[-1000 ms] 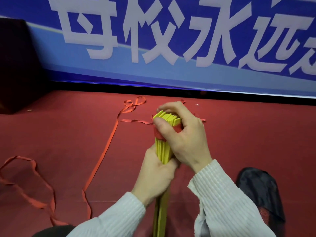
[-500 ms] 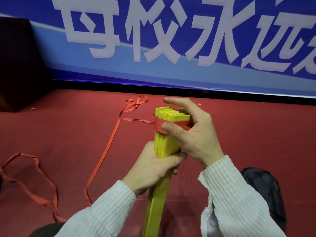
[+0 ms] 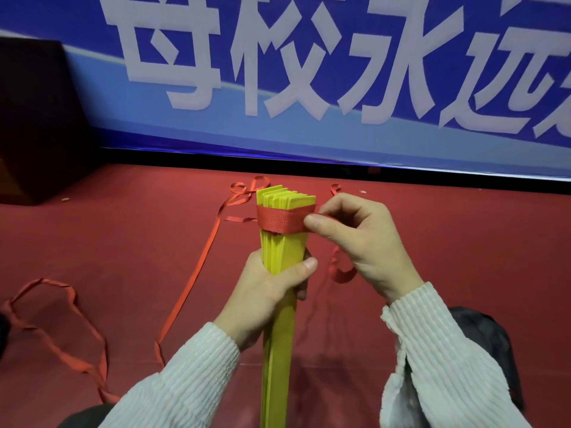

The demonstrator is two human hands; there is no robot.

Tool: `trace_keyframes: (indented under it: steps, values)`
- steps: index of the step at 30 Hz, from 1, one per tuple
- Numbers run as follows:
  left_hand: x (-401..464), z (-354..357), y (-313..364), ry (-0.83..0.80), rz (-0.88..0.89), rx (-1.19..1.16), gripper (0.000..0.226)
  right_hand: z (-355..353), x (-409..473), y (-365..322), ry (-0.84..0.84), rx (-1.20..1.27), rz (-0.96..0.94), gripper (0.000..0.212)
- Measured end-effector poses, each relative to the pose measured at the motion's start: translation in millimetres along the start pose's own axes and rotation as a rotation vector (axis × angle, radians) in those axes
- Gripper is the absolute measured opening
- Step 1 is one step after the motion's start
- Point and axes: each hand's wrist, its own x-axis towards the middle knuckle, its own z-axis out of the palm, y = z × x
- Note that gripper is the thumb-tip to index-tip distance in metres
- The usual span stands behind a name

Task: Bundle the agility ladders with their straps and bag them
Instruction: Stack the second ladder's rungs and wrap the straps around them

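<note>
A stack of yellow ladder rungs [image 3: 279, 329] stands upright in the middle of the head view. My left hand [image 3: 272, 291] grips the stack around its middle. A red strap [image 3: 278, 222] is wound around the stack near its top end. My right hand [image 3: 352, 239] pinches that strap at the stack's right side, between thumb and fingers. The strap's loose length [image 3: 191, 279] trails left across the floor in loops, and a short loop [image 3: 338, 273] hangs under my right hand. A dark bag [image 3: 491, 344] lies at the lower right, partly hidden by my right sleeve.
The floor is red carpet [image 3: 463, 242]. A blue banner with large white characters [image 3: 309, 72] covers the wall ahead. A dark box-like object [image 3: 37, 118] stands at the far left against the wall.
The right hand has slid off the top of the rungs to the right side and now pinches the strap. The wound strap band is uncovered. The stack has tilted more upright.
</note>
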Motion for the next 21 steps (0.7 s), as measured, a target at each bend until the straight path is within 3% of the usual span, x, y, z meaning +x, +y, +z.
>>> trace_keyframes:
  steps: [2,4,5,7,8,10,12,13,15,17,19,21]
  values:
    - [-0.9,-1.2,1.3,-0.142,-0.049,-0.109,0.016,1.2,0.2,0.5,-0.034,0.127,0.039,0.026]
    - [-1.8,-4.7,2.4,-0.326,-0.155,-0.220,0.023,1.8,-3.5,-1.6,-0.219,0.352,0.149,0.046]
    - [-1.9,-7.4,3.8,-0.423,-0.202,-0.257,0.027,2.9,-5.6,-4.5,-0.299,0.423,0.186,0.048]
    - [0.1,-11.7,7.7,-0.510,-0.241,-0.280,0.036,4.4,-6.3,-8.6,-0.301,0.386,0.182,0.039]
    - [2.0,-11.7,9.3,-0.463,-0.245,-0.260,0.041,5.3,-5.7,-10.1,-0.239,0.344,0.178,0.034]
    - [3.8,-8.1,6.4,-0.183,-0.188,-0.140,0.051,7.8,-4.9,-13.0,-0.094,0.313,0.180,0.031]
    - [0.3,2.0,-2.2,0.131,-0.023,0.130,0.053,12.4,-5.5,-12.9,0.024,0.267,0.165,0.030]
    - [-2.9,8.3,-9.0,0.211,0.054,0.270,0.054,14.9,-5.1,-11.3,0.053,0.238,0.154,0.030]
    - [-8.0,17.2,-19.8,0.299,0.141,0.427,0.057,21.6,-5.1,-6.6,0.040,0.120,0.107,0.033]
    - [-0.9,16.1,-24.0,0.377,0.174,0.419,0.051,27.5,-4.6,-1.9,0.059,-0.198,0.035,0.046]
    - [4.4,10.0,-21.0,0.397,0.176,0.415,0.044,26.7,-6.6,1.8,0.188,-0.498,-0.036,0.055]
    - [5.0,7.8,-16.6,0.314,0.171,0.419,0.037,22.4,-6.8,3.8,0.322,-0.578,-0.134,0.053]
